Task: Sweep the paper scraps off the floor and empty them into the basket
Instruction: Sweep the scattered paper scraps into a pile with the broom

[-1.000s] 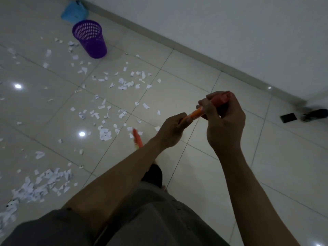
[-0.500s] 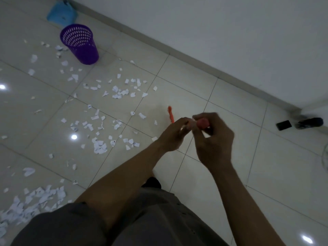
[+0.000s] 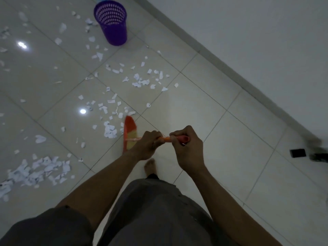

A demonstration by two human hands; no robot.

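I hold an orange broom with both hands. My left hand (image 3: 147,145) grips the handle lower down and my right hand (image 3: 186,148) grips its top end. The broom head (image 3: 130,133) rests on the tiled floor just right of a clump of white paper scraps (image 3: 110,130). More scraps lie scattered ahead, and a larger heap of scraps (image 3: 37,172) sits at the lower left. A purple perforated basket (image 3: 111,23) stands upright on the floor at the far top, close to the wall.
A white wall with a grey skirting (image 3: 221,57) runs diagonally along the right. A black flat object (image 3: 299,153) and a dark item lie on the floor at the right edge. My bare foot (image 3: 150,167) stands below the hands. A blue thing peeks behind the basket.
The broom head has come down and swung left toward the scraps near my foot. The view has tilted down and closer to the basket. Both hands keep their grip on the handle.
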